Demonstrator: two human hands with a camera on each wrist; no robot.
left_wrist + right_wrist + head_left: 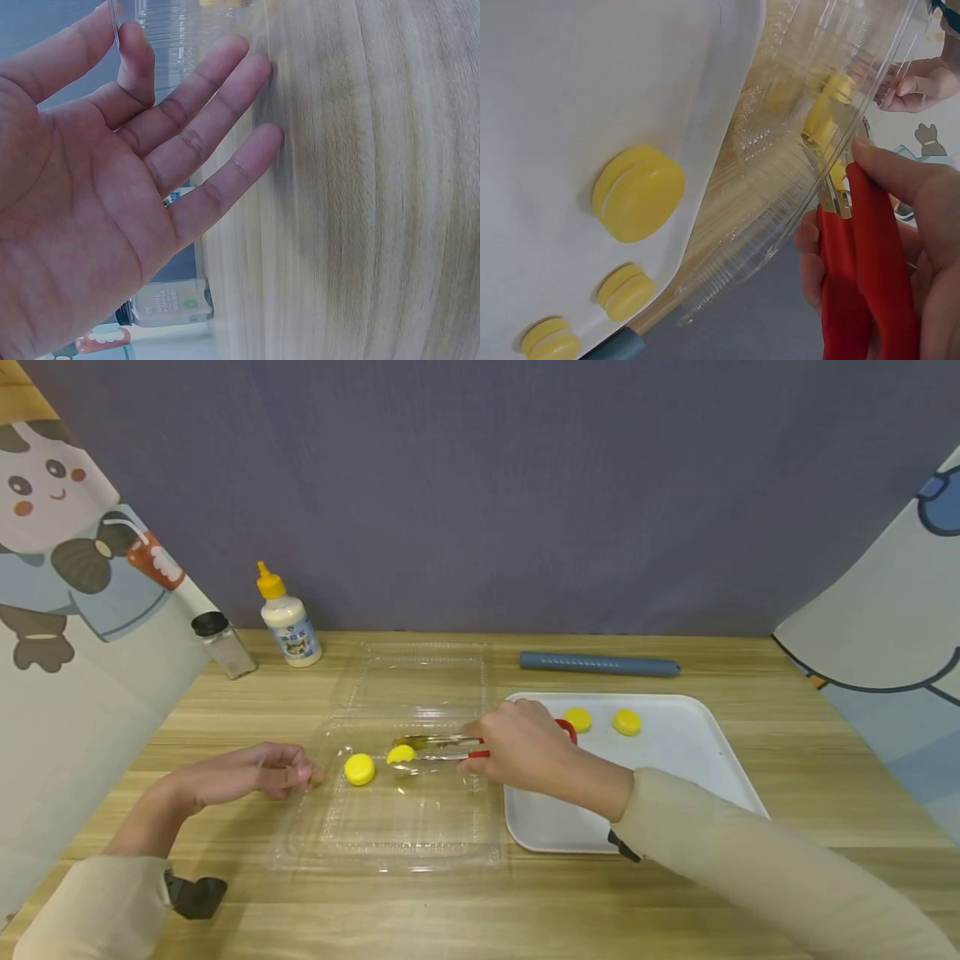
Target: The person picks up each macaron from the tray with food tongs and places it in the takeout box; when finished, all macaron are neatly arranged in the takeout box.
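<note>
My left hand (240, 777) pinches the left rim of a clear plastic clamshell box (405, 839) between thumb and forefinger, its other fingers stretched out in the left wrist view. My right hand (528, 747) grips metal tongs by their red handles (881, 259). Between the tong tips, inside the box, is a yellow macaron (401, 753). Another yellow macaron (359, 769) sits just left of it in the box. On the white tray (675, 768) to the right lie three macarons, the largest in the right wrist view being the nearest macaron (639, 193); my right hand hides it in the head view.
The box's lid (420, 681) lies folded back behind it. A squeeze bottle with a yellow cap (292, 631) and a black-capped shaker jar (225, 647) stand at the back left. A blue-grey stick-shaped object (600, 663) lies behind the tray, before a dark cloth wall.
</note>
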